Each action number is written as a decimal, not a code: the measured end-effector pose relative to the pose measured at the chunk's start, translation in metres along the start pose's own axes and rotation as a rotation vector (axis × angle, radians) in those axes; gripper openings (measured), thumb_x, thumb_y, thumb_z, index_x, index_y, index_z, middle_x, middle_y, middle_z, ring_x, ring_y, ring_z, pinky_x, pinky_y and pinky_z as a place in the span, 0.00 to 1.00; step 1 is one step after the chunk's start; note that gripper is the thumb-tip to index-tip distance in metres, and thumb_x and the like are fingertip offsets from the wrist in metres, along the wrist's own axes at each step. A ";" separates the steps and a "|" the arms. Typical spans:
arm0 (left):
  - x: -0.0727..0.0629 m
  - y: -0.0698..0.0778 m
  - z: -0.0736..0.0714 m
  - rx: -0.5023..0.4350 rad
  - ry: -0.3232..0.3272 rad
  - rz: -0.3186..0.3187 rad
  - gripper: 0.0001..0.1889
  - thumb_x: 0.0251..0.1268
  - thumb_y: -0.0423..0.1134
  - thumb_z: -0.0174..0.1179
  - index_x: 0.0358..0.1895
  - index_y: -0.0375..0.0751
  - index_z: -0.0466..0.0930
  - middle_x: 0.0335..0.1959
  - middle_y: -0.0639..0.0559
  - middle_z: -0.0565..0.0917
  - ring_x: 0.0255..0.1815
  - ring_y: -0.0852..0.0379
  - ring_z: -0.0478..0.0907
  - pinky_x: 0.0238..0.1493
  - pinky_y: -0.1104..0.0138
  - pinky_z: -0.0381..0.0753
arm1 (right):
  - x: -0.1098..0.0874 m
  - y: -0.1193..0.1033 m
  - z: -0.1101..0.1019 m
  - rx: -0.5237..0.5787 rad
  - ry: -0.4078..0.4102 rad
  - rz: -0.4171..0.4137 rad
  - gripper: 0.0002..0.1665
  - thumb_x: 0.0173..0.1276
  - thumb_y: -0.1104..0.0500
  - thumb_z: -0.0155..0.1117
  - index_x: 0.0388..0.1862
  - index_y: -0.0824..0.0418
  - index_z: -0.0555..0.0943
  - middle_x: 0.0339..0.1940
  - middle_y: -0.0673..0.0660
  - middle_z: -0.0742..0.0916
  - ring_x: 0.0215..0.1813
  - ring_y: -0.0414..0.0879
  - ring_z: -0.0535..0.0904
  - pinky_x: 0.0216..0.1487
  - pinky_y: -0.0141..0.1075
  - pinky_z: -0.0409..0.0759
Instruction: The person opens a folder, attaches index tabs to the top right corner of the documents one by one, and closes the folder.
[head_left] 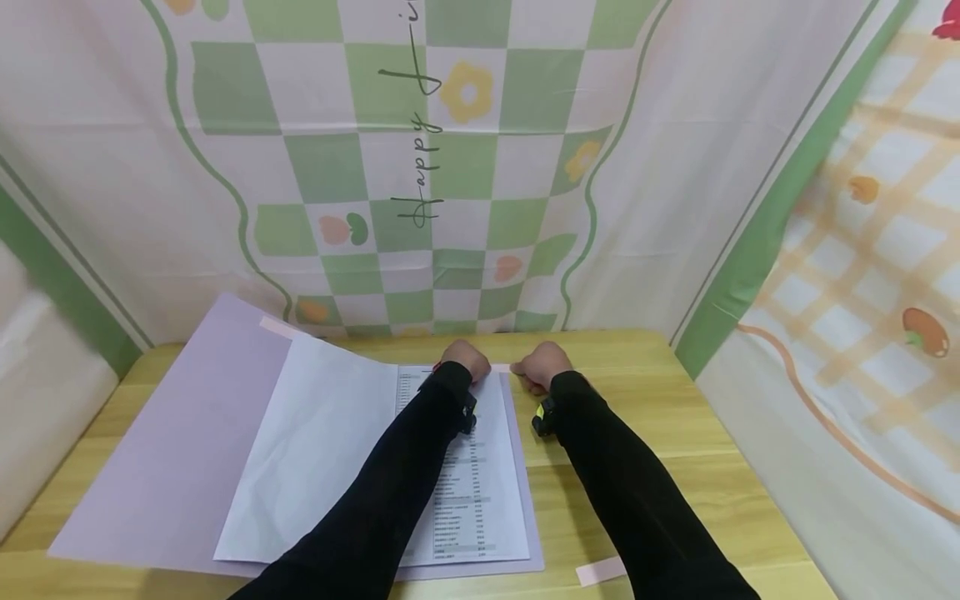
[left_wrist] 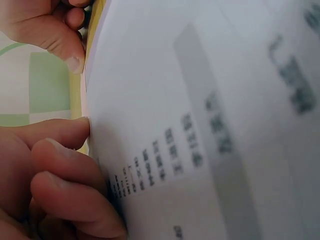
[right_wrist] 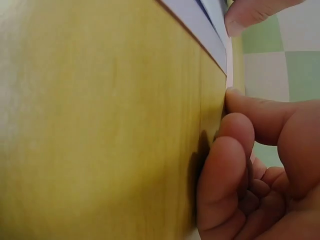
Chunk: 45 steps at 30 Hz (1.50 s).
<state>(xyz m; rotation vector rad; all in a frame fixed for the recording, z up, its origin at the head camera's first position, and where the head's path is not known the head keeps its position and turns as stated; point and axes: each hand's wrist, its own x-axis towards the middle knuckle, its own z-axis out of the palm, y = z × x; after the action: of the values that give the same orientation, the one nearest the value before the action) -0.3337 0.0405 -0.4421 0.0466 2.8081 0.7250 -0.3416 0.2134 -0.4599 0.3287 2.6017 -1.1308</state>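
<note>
I log one folder (head_left: 172, 442), plain lilac; one leaf (head_left: 315, 442), plain white; one printed sheet (head_left: 468, 517), white with black type and grey bands; upper strip (head_left: 501, 368) and lower strip (head_left: 598, 572), pale pink; one table (head_left: 675, 467), yellow with wood grain; sleeves (head_left: 397, 492), black. I also list one backcloth (head_left: 465, 167), green-and-white checks with yellow-orange flowers and black lettering, and one side cloth (head_left: 870, 292), white with pale orange lattice.
</note>
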 end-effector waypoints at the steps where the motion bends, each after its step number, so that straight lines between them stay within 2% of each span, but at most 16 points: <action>1: -0.001 -0.001 0.001 0.005 -0.002 0.000 0.12 0.59 0.39 0.63 0.22 0.36 0.78 0.35 0.43 0.80 0.37 0.49 0.78 0.36 0.68 0.75 | 0.000 0.002 0.001 0.017 -0.009 0.005 0.21 0.64 0.55 0.72 0.16 0.66 0.82 0.11 0.54 0.78 0.12 0.44 0.73 0.17 0.34 0.75; 7: -0.003 -0.002 0.007 -0.009 0.025 0.008 0.13 0.60 0.40 0.62 0.21 0.36 0.79 0.34 0.44 0.82 0.35 0.50 0.78 0.35 0.67 0.75 | 0.000 0.012 -0.004 0.077 -0.049 0.047 0.18 0.66 0.57 0.71 0.20 0.67 0.82 0.13 0.55 0.79 0.14 0.45 0.75 0.19 0.35 0.76; 10: -0.004 -0.002 0.008 -0.056 0.037 -0.007 0.13 0.61 0.40 0.62 0.23 0.35 0.79 0.33 0.43 0.82 0.34 0.49 0.78 0.33 0.67 0.75 | 0.001 0.019 -0.012 0.091 -0.066 0.065 0.18 0.67 0.57 0.70 0.21 0.66 0.81 0.14 0.55 0.78 0.14 0.44 0.74 0.18 0.34 0.75; 13: -0.001 -0.001 0.006 -0.048 0.035 -0.012 0.12 0.63 0.40 0.61 0.26 0.35 0.81 0.34 0.44 0.82 0.34 0.49 0.78 0.33 0.66 0.75 | 0.000 0.023 -0.022 0.111 -0.088 0.077 0.17 0.68 0.57 0.69 0.22 0.67 0.81 0.15 0.54 0.78 0.14 0.43 0.73 0.18 0.34 0.75; 15: 0.005 -0.002 0.007 -0.024 0.035 -0.009 0.12 0.64 0.41 0.60 0.29 0.35 0.82 0.36 0.44 0.83 0.36 0.49 0.79 0.36 0.66 0.76 | 0.000 0.025 -0.028 0.129 -0.098 0.081 0.17 0.69 0.57 0.68 0.24 0.67 0.81 0.16 0.54 0.79 0.15 0.42 0.74 0.19 0.33 0.75; 19: 0.012 -0.002 0.011 0.023 0.038 0.038 0.15 0.65 0.44 0.60 0.38 0.33 0.85 0.44 0.43 0.85 0.44 0.48 0.81 0.46 0.63 0.78 | -0.001 0.030 -0.036 0.134 -0.098 0.105 0.16 0.69 0.57 0.68 0.25 0.67 0.81 0.16 0.54 0.80 0.15 0.41 0.75 0.18 0.33 0.77; 23: 0.008 -0.006 0.008 0.029 0.018 0.055 0.18 0.67 0.45 0.60 0.45 0.31 0.85 0.50 0.41 0.84 0.50 0.48 0.80 0.53 0.62 0.76 | 0.000 0.031 -0.034 0.155 -0.107 0.122 0.16 0.69 0.57 0.68 0.24 0.66 0.81 0.16 0.54 0.80 0.15 0.41 0.76 0.18 0.33 0.77; 29: 0.004 -0.005 0.003 0.002 0.000 0.092 0.16 0.67 0.41 0.55 0.43 0.30 0.84 0.49 0.40 0.83 0.45 0.47 0.78 0.51 0.62 0.76 | 0.001 0.030 -0.033 0.173 -0.077 0.118 0.16 0.69 0.57 0.69 0.25 0.67 0.81 0.18 0.55 0.81 0.17 0.42 0.78 0.20 0.34 0.79; 35: 0.012 -0.004 0.008 0.061 -0.058 0.148 0.14 0.68 0.38 0.49 0.36 0.32 0.82 0.45 0.41 0.82 0.37 0.50 0.73 0.45 0.63 0.75 | -0.003 0.025 -0.035 0.175 -0.071 0.122 0.15 0.71 0.57 0.67 0.29 0.68 0.81 0.19 0.56 0.82 0.18 0.43 0.80 0.23 0.35 0.81; 40: 0.001 -0.005 0.013 0.077 -0.071 0.209 0.11 0.69 0.36 0.53 0.33 0.35 0.82 0.36 0.46 0.82 0.34 0.50 0.74 0.43 0.61 0.76 | -0.003 0.027 -0.035 0.176 -0.077 0.102 0.15 0.71 0.56 0.67 0.30 0.68 0.82 0.20 0.56 0.83 0.19 0.43 0.81 0.25 0.36 0.82; 43: -0.015 -0.006 0.014 0.122 -0.084 0.263 0.09 0.68 0.37 0.55 0.34 0.38 0.83 0.32 0.49 0.81 0.33 0.52 0.74 0.43 0.61 0.76 | -0.002 0.030 -0.033 0.155 -0.077 0.080 0.16 0.71 0.55 0.66 0.30 0.68 0.82 0.21 0.56 0.84 0.19 0.44 0.81 0.25 0.36 0.82; 45: -0.030 -0.006 0.012 0.182 -0.096 0.285 0.09 0.68 0.39 0.56 0.35 0.38 0.83 0.32 0.50 0.81 0.33 0.52 0.74 0.43 0.60 0.76 | -0.001 0.031 -0.033 0.148 -0.076 0.063 0.17 0.71 0.55 0.66 0.30 0.68 0.82 0.21 0.56 0.84 0.20 0.43 0.82 0.26 0.36 0.82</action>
<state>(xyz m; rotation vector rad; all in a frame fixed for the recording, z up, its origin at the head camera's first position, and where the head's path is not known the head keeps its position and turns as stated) -0.3011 0.0384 -0.4485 0.5089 2.7955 0.5048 -0.3359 0.2588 -0.4589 0.3885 2.4306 -1.2911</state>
